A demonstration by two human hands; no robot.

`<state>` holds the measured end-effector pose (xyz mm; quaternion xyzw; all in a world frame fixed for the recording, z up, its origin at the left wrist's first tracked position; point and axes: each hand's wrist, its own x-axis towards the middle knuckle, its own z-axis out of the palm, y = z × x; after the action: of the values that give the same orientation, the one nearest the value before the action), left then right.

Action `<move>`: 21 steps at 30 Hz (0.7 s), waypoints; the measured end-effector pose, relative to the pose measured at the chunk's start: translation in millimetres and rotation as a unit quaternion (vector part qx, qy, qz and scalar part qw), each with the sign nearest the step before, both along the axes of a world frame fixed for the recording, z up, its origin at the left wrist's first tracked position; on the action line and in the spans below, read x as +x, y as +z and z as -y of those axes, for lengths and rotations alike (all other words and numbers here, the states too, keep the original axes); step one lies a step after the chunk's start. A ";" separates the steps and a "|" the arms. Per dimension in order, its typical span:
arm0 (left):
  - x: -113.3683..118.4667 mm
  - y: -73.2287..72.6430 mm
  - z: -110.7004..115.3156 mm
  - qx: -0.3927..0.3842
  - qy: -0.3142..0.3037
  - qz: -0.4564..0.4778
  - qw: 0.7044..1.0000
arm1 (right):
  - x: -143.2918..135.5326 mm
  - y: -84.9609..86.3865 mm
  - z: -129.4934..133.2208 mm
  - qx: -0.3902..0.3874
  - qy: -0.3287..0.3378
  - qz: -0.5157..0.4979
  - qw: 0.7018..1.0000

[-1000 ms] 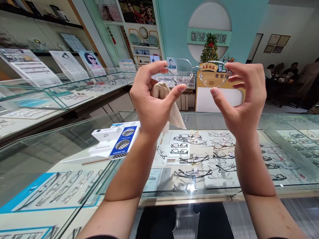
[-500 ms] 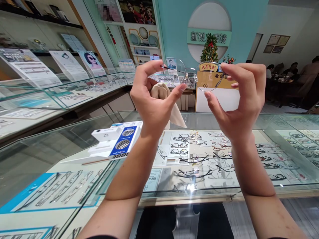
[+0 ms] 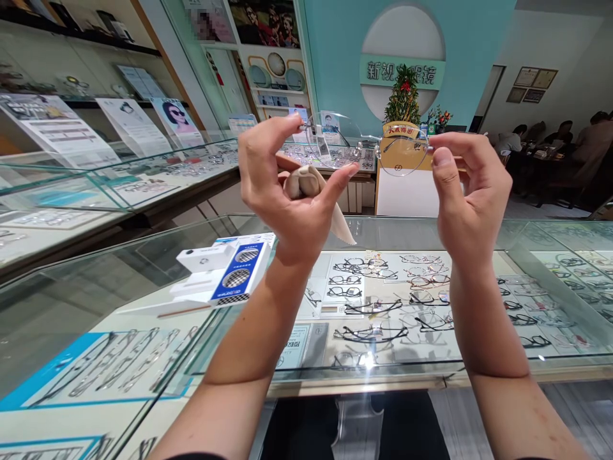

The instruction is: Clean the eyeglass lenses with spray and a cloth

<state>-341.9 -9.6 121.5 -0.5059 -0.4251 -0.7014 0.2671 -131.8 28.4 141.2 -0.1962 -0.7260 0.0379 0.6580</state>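
Note:
A pair of thin-rimmed eyeglasses [image 3: 401,160] with clear round lenses is held up in front of me above the glass counter. My left hand [image 3: 268,169] grips it at the left side, forefinger at the upper outer edge and thumb by the lower rim near the nose pads. A beige cloth [image 3: 341,220] is tucked into that same palm, one corner hanging down. At the opposite end, my right hand [image 3: 472,198] pinches the outer corner by the hinge between thumb and forefinger. The temples are hard to make out behind the lenses.
Under my forearms stands a glass display case [image 3: 364,377] with rows of spectacles. A blue and white box [image 3: 242,271] lies on the left. Further glass cases [image 3: 129,185] run along the left wall. People [image 3: 562,134] sit at the far right.
My right thumb has moved from below the right lens up to its outer corner. My left hand has shifted slightly left, and the eyeglasses have tilted a little.

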 end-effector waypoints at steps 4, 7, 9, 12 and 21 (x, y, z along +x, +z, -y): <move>-1.4 -1.2 -3.1 0.005 -0.040 0.000 0.999 | -0.3 1.8 5.0 -0.013 0.030 -0.015 0.999; -1.4 -2.3 -6.5 0.024 -0.045 -0.007 0.999 | -1.0 5.8 12.8 -0.028 0.089 -0.054 0.994; -1.3 -2.9 -7.6 0.035 -0.040 -0.002 0.999 | -0.5 8.3 15.3 -0.032 0.133 -0.074 0.988; -1.6 -3.4 -6.9 0.013 -0.053 0.004 0.999 | 1.3 9.8 14.6 -0.039 0.151 -0.076 0.985; 2.2 -1.1 0.1 0.001 -0.054 -0.011 0.998 | -0.2 8.4 13.4 -0.044 0.158 -0.083 0.983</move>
<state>-339.7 -9.7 120.5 -0.5356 -0.3938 -0.7094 0.2340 -132.0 15.0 149.6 -0.1041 -0.6881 0.1893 0.6927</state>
